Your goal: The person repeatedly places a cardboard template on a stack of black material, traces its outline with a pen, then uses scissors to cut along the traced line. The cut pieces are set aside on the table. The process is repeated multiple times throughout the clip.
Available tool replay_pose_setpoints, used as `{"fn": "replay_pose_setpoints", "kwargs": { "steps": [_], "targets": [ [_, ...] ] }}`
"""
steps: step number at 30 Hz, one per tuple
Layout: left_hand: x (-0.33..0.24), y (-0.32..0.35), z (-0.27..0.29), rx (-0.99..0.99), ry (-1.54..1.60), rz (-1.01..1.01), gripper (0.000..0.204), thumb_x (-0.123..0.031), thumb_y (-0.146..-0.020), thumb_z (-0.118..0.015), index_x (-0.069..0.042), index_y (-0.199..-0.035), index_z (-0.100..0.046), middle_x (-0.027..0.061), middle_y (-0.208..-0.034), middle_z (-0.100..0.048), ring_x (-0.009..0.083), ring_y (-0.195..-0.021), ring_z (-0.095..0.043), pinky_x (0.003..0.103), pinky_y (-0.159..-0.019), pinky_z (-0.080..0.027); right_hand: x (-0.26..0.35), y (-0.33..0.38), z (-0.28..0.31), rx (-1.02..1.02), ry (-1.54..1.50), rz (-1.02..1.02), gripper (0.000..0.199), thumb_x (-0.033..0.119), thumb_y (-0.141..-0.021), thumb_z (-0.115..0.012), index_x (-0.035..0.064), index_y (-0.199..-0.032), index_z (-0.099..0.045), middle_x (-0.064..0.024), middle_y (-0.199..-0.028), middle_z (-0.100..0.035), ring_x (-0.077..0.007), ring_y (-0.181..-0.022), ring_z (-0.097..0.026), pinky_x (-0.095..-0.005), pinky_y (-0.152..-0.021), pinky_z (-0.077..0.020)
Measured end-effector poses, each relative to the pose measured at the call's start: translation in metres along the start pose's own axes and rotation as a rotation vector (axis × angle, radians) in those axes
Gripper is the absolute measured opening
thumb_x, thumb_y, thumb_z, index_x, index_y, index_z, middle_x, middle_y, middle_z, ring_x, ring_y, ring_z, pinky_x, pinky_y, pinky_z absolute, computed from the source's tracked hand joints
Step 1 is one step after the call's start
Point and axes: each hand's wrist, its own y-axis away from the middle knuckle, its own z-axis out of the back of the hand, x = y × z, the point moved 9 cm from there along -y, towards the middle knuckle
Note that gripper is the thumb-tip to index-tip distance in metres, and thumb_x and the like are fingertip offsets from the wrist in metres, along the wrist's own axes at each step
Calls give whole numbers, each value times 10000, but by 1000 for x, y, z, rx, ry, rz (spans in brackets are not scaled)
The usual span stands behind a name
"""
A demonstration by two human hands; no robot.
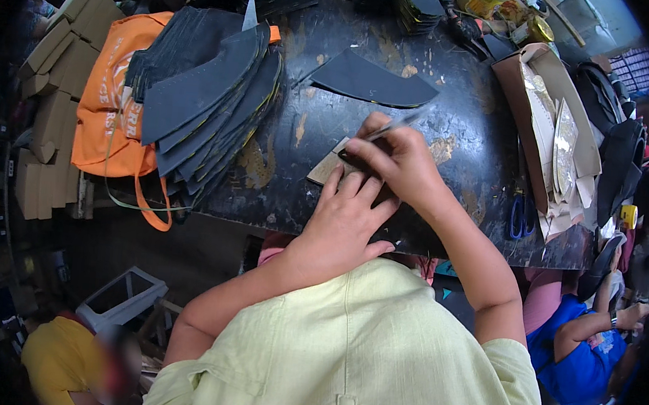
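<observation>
My left hand [345, 218] lies with fingers stretched out, pressing near the table's front edge on a small tan board [329, 170]. Just above it, my right hand [398, 156] is closed round a thin, grey, blade-like tool [402, 122]. Its flat end points up and to the right, while a dark bit shows under my fingers by the board. What lies beneath my left palm is hidden. Beyond both hands, a curved dark cut piece [378, 80] rests on the table.
A fanned stack of dark cut pieces [202, 99] overlaps an orange bag [106, 95] at left. An open cardboard box [527, 135] holds glittery pieces at right, beside blue-handled scissors [522, 218]. More dark stacks [415, 8] stand at the back of the worn black table [294, 192]. Other people sit at both lower sides.
</observation>
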Motion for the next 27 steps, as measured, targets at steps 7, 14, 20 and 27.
{"fn": "replay_pose_setpoints", "kwargs": {
  "steps": [7, 14, 20, 27],
  "targets": [
    [52, -1, 59, -346, 191, 105, 841, -216, -758, -932, -73, -1496, -556, 194, -1392, -581, 394, -1295, -580, 457, -1119, -465, -10, 21, 116, -467, -24, -15, 217, 144, -1121, -579, 33, -1263, -700, -23, -1050, -722, -80, -852, -663, -221, -695, -543],
    [81, -25, 45, -206, 254, 162, 573, -178, -737, -935, -45, -1229, -673, 147, -1086, -627, 344, -1072, -623, 440, -983, -495, -39, 3, 154, -479, 483, -140, 434, 318, -965, -807, -24, -1228, -751, -130, -954, -719, -203, -847, -664, -361, -781, -533],
    [82, 7, 78, -300, 546, 267, 324, -82, -879, -826, -52, -1121, -613, 70, -1048, -660, 194, -945, -669, 328, -865, -529, -49, -19, 129, -386, 671, -156, 538, 423, -877, -874, -18, -1155, -739, -197, -1068, -728, -378, -939, -722, -451, -821, -554],
    [150, 94, 198, -1032, 625, 280, 293, 8, -991, -748, -53, -1241, -609, 36, -1133, -670, 106, -1050, -647, 267, -951, -523, -81, -21, 135, -397, 302, -182, 327, 203, -930, -849, -19, -1086, -666, -123, -954, -702, -166, -903, -689, -367, -810, -546]
  ]
}}
